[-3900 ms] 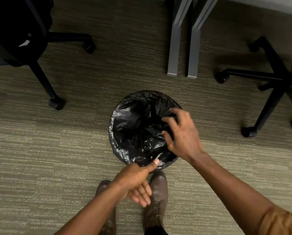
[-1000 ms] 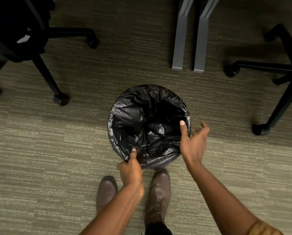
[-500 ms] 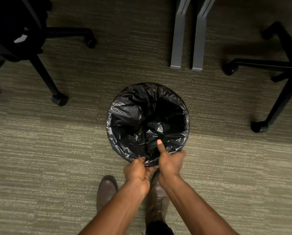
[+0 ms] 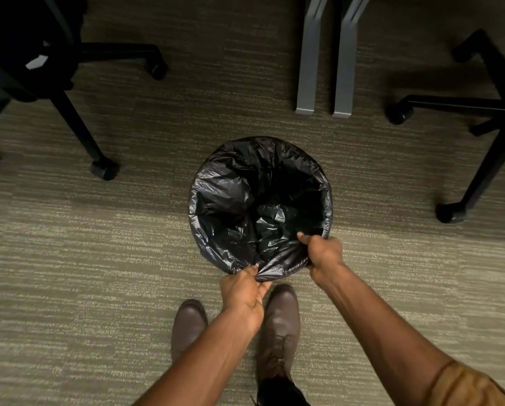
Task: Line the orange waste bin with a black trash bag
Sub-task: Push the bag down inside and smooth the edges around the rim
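Since half a second ago the two hands have drawn apart along the near rim: the right hand (image 4: pixel 325 253) has slid out to the right, while the left hand (image 4: pixel 243 292) has kept its place by the shoes (image 4: pixel 280 323). Both are closed on the edge of the black bag (image 4: pixel 230 194), the left pinching a gathered fold, the right with its thumb hooked over the rim. The bag covers the bin completely, so none of its orange shows. It stands on the carpet (image 4: pixel 69 259) between two office chairs (image 4: pixel 491 106), in front of grey desk legs (image 4: pixel 307 68).
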`<action>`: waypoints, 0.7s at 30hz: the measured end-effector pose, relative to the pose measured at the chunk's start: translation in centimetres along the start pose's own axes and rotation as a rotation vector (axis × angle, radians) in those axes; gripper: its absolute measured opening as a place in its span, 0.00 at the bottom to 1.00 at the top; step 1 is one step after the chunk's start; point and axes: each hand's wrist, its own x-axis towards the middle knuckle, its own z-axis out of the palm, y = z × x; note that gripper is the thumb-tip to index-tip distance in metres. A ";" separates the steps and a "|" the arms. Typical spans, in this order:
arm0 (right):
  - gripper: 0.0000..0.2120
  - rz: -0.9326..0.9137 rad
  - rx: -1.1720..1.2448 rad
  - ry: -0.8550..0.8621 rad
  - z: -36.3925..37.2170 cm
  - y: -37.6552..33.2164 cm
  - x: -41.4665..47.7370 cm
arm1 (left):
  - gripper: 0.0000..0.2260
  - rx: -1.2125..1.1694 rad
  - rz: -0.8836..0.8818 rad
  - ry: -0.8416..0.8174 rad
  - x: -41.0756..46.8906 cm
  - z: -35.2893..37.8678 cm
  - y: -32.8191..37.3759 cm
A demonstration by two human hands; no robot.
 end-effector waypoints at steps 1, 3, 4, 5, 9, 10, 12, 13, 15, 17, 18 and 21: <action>0.05 0.010 -0.007 -0.033 -0.3 -0.7 0.1 | 0.12 0.002 -0.001 0.004 0.0 0.0 0.0; 0.06 -0.009 -0.073 -0.083 -0.8 -2.1 0.6 | 0.13 0.004 -0.005 0.012 -0.1 0.0 0.2; 0.07 -0.028 -0.122 -0.104 -1.0 -2.7 0.9 | 0.14 0.009 -0.008 0.014 -0.2 0.0 0.2; 0.08 -0.043 -0.172 -0.127 -1.2 -3.4 1.1 | 0.13 0.013 -0.015 0.015 -0.2 0.0 0.2; 0.12 -0.085 -0.336 -0.228 -1.7 -6.3 1.5 | 0.11 0.071 -0.037 0.038 0.0 -0.1 0.1; 0.14 -0.086 -0.373 -0.257 -1.8 -6.9 1.5 | 0.11 0.077 -0.041 0.034 0.0 -0.1 0.1; 0.18 -0.096 -0.442 -0.288 -1.8 -7.9 1.4 | 0.10 0.079 -0.041 0.007 0.0 -0.3 0.2; 0.20 -0.121 -0.476 -0.283 -1.8 -8.3 1.3 | 0.09 0.113 -0.036 -0.008 -0.1 -0.5 0.3; 0.29 -0.205 -0.534 -0.237 -1.8 -9.3 0.9 | 0.07 0.363 0.018 0.018 -0.4 -1.1 0.4; 0.48 -0.327 -0.634 -0.148 -1.7 -10.2 0.6 | 0.26 0.734 0.078 0.015 -0.7 -2.0 0.9; 0.57 -0.411 -0.715 -0.081 -1.6 -10.7 0.4 | 0.36 0.891 0.069 -0.016 -1.0 -2.3 1.6; 0.56 -0.826 -0.941 0.047 -0.9 -11.9 -0.4 | 0.43 1.346 0.112 -0.112 -1.8 -2.7 4.3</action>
